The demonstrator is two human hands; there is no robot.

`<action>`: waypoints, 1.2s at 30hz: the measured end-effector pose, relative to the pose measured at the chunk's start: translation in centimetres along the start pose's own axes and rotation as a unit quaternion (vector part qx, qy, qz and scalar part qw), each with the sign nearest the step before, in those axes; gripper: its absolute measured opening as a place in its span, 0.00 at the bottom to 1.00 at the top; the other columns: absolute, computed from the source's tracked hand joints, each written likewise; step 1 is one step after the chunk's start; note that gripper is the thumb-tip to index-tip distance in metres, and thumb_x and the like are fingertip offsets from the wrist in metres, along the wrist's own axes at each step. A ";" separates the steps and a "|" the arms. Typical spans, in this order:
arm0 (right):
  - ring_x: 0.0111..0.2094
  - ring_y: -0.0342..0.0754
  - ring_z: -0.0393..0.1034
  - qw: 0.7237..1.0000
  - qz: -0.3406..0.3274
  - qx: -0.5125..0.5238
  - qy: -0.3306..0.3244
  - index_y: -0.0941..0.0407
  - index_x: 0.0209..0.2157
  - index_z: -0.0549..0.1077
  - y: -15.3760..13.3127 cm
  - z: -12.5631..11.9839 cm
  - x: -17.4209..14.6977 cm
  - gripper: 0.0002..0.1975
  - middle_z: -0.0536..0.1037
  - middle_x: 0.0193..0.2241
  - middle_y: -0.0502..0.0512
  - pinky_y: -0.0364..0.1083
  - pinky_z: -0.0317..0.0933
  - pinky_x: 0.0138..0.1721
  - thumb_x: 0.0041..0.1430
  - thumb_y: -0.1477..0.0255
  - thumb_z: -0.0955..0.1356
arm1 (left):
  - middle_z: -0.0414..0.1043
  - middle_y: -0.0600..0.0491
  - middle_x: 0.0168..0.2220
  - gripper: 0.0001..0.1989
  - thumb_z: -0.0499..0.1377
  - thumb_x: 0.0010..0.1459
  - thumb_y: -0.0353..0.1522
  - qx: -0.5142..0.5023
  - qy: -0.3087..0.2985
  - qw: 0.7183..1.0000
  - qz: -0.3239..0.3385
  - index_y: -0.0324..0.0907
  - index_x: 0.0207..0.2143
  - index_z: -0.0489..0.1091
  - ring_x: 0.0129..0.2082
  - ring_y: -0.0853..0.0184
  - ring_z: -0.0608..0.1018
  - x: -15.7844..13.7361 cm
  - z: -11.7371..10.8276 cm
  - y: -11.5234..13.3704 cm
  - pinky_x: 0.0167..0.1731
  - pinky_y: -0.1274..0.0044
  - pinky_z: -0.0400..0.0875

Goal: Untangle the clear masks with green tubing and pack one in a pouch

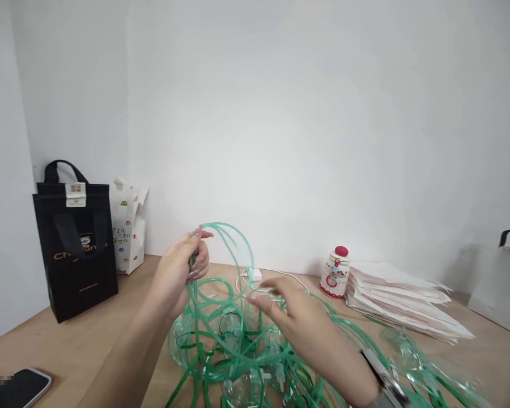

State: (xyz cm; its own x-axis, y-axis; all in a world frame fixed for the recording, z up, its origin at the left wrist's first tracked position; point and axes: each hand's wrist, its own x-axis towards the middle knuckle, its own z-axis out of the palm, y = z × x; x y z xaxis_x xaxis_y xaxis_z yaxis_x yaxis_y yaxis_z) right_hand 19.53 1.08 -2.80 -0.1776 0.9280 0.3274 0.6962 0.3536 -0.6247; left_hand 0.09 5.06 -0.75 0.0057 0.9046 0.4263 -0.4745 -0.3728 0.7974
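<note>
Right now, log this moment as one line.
left hand: gripping tubing | right hand: at tubing, contact unclear | masks: on table

Wristband (385,375): silver-grey and dark, shiny, right wrist
Forearms (127,351): bare
Left hand (190,263): bare, longish nails
Right hand (287,303): bare, blurred

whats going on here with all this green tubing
A person's left hand grips looped green tubing above the table. The right hand is open beside the loops; motion blur hides whether it touches them. Below the hands, clear masks lie tangled with more tubing. A black bag stands at the picture's left.
</note>
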 end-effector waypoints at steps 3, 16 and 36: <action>0.49 0.56 0.63 0.987 -0.013 -0.008 -0.161 0.53 0.49 0.69 -1.3 0.6 -1.2 0.27 0.72 0.48 0.57 0.52 0.55 0.49 0.52 0.51 0.66 | 0.51 0.63 0.13 0.08 0.51 0.61 0.32 -0.036 0.029 0.999 -0.002 0.39 0.30 0.64 0.11 0.80 0.50 0.2 0.2 -0.1 0.10 0.87 0.45; 0.15 0.39 0.55 0.941 -0.041 0.312 -0.128 0.57 0.23 0.68 -0.2 1.5 0.8 0.18 0.62 0.12 0.43 0.40 0.54 0.20 0.56 0.57 0.64 | 0.66 0.56 0.18 0.14 0.46 0.64 0.32 -0.031 0.081 0.992 -0.090 0.40 0.25 0.59 0.17 0.74 0.71 1.0 -1.4 -0.2 0.18 0.84 0.67; 0.13 0.43 0.53 0.733 0.073 0.262 0.623 0.54 0.23 0.66 11.2 -10.8 0.9 0.14 0.54 0.08 0.42 0.49 0.59 0.23 0.58 0.62 0.59 | 0.57 0.62 0.12 0.11 0.55 0.57 0.37 0.099 0.108 0.989 0.035 0.38 0.26 0.67 0.09 0.81 0.55 1.3 -4.7 1.8 0.10 0.88 0.47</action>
State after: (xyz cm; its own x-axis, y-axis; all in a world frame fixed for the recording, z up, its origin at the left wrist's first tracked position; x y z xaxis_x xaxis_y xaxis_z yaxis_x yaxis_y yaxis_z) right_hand 34.72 4.62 -1.82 0.8733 0.2479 0.4195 0.2236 0.5610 -0.7971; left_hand -4.93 6.52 -0.73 -0.2184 0.8906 0.3990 -0.2864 -0.4493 0.8462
